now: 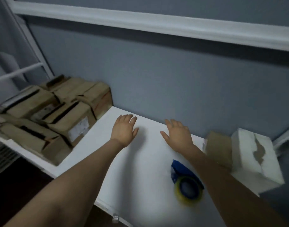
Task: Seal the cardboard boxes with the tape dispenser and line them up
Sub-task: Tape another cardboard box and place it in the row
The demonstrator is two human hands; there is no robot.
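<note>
Both my hands are stretched out over the white table [140, 161], palms down, holding nothing. My left hand [125, 129] and my right hand [177, 136] have straight, spread fingers near the table's far edge. A blue tape dispenser [185, 181] with a yellowish tape roll lies on the table under my right forearm. Several brown cardboard boxes [58, 115] are piled at the left, some with open top slits. One more brown box [220, 149] stands at the right, beside a white box [255, 159] with a torn surface.
A grey wall [156, 76] runs right behind the table, with a white rail [140, 22] above. White bars [17, 72] stand at the far left. The floor at the lower left is dark.
</note>
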